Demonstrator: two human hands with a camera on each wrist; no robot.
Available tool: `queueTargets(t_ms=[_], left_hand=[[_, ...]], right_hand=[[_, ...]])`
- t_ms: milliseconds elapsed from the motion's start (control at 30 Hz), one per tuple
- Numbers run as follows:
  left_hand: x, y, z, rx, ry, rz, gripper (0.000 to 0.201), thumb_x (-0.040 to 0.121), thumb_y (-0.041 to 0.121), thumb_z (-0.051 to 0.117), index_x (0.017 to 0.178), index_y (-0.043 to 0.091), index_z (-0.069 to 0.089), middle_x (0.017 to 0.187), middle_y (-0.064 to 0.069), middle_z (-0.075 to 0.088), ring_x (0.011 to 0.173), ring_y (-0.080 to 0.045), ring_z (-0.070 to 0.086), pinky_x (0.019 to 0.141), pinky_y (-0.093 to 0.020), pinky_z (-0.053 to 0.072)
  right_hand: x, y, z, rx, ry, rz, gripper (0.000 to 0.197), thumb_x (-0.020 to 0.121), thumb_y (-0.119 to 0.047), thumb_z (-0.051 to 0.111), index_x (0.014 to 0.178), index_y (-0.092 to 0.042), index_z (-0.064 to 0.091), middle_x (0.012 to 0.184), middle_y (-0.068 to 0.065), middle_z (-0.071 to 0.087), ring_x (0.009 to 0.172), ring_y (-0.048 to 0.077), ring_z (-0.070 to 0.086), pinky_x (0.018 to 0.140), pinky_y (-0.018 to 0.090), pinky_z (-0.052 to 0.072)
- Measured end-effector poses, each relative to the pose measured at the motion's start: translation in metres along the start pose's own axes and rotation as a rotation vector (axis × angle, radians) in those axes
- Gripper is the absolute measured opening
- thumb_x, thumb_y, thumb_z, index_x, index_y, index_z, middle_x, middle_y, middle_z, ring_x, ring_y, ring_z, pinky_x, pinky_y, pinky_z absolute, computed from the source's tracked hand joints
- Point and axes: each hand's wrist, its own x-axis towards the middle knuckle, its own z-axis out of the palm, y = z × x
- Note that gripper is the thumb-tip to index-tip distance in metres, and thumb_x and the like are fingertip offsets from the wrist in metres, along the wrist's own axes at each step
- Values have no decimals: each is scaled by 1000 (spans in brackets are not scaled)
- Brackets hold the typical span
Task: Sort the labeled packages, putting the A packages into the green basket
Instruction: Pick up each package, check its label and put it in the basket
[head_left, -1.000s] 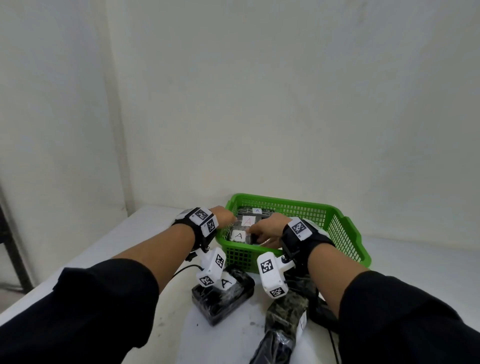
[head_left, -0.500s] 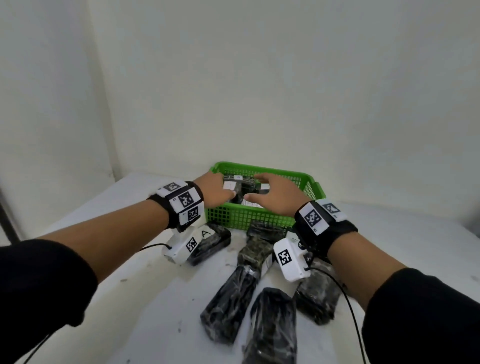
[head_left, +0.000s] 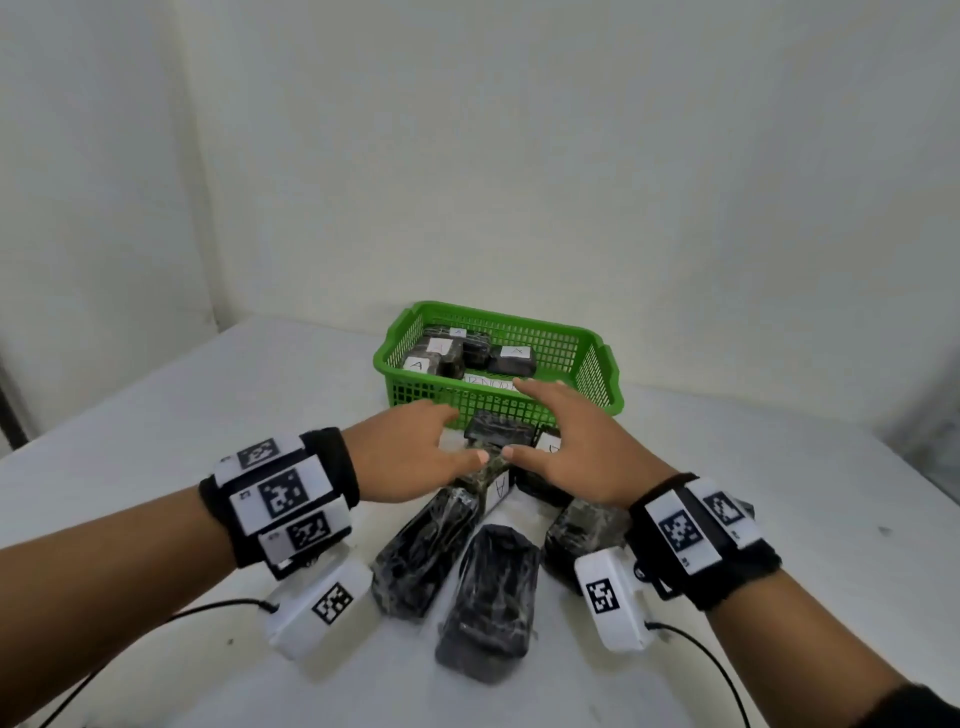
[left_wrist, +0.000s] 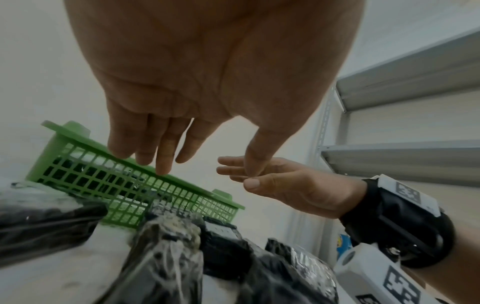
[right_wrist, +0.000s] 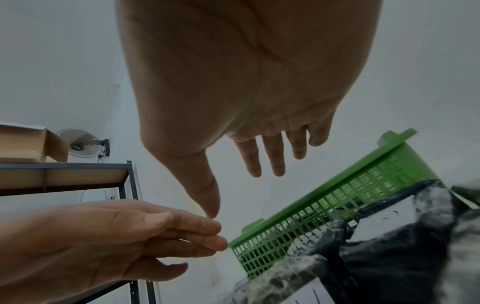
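Presently, left hand (head_left: 415, 457): palm down, fingers straight and loosely spread, holding nothing, above the near packages. Right hand (head_left: 576, 447): likewise flat and spread, empty, its fingertips reaching toward the near rim of the basket; the two thumbs almost meet.

Beneath and between the hands: a cluster of dark, plastic-wrapped rectangular packages (head_left: 488, 592) lying on the white bench (head_left: 156, 415), fanned out toward the person. One bears a white label with a handwritten A (head_left: 500, 488); a small black package (head_left: 498, 432) lies just in front of the basket wall. Other labels are hidden or too blurred to read.

Beyond: green plastic lattice basket (head_left: 597, 384), rectangular, standing on the bench. Contents: several dark wrapped packages (head_left: 511, 359) with white labels facing up, at least three reading A, gathered in its left and middle part; a white printed slip lies on its floor, text unreadable.
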Motion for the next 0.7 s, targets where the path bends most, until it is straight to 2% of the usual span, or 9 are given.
queueTargets(t_ms=[100, 200, 300, 367, 467, 533, 633, 700], left_hand=[[-16, 6, 11, 39, -5, -31, 76, 93, 65, 44, 151, 16, 36, 153, -4, 42, 137, -19, 44, 111, -35, 38], [-33, 17, 18, 32, 32, -23, 68, 94, 61, 46, 144, 15, 44, 146, -5, 49, 133, -19, 47, 108, -30, 38], [-46, 23, 27, -30, 50, 19, 51, 94, 57, 49, 133, 24, 53, 128, 1, 60, 116, -15, 56, 96, -26, 43], [-51, 26, 36, -44, 63, 39, 49, 90, 63, 49, 125, 29, 55, 113, 5, 61, 104, -13, 57, 90, -28, 46], [-58, 33, 49, -27, 64, 33, 48, 86, 69, 50, 103, 24, 56, 95, 9, 55, 89, -10, 55, 81, -28, 47], [-63, 41, 54, 13, 33, 41, 57, 83, 75, 48, 104, 23, 59, 98, 3, 59, 92, -12, 54, 83, -31, 48], [-68, 52, 60, 105, -22, 79, 50, 85, 72, 49, 106, 28, 58, 104, 0, 63, 101, -16, 49, 89, -33, 44], [-68, 53, 64, 163, -18, 108, 50, 83, 72, 50, 109, 30, 57, 106, 2, 63, 103, -17, 48, 90, -34, 44]], right_hand=[[-14, 1, 6, -13, 3, -3, 85, 94, -55, 68, 163, -32, 25, 171, -5, 25, 161, 17, 10, 129, 41, 15], [-24, -1, 10, -15, 14, -3, 85, 94, -55, 67, 164, -33, 24, 172, -7, 23, 161, 16, 8, 129, 40, 13], [-36, -4, 14, -6, 38, -15, 83, 94, -54, 67, 163, -33, 25, 171, -10, 23, 161, 15, 8, 128, 38, 12], [-43, -6, 16, 4, 34, -21, 83, 95, -54, 67, 163, -35, 25, 172, -11, 22, 161, 14, 6, 128, 38, 11], [-52, -7, 17, 18, 19, -25, 81, 94, -52, 68, 162, -36, 28, 171, -12, 23, 161, 13, 7, 128, 35, 11], [-58, -7, 16, 20, -1, -38, 78, 94, -48, 69, 161, -37, 31, 169, -13, 26, 160, 12, 11, 126, 30, 12], [-68, -8, 19, 3, -58, -89, 70, 95, -33, 69, 158, -34, 39, 167, -12, 32, 156, 7, 22, 119, 17, 11], [-74, -8, 22, 13, -127, -119, 66, 93, -24, 69, 155, -31, 46, 165, -12, 36, 153, 4, 26, 119, 14, 11]])
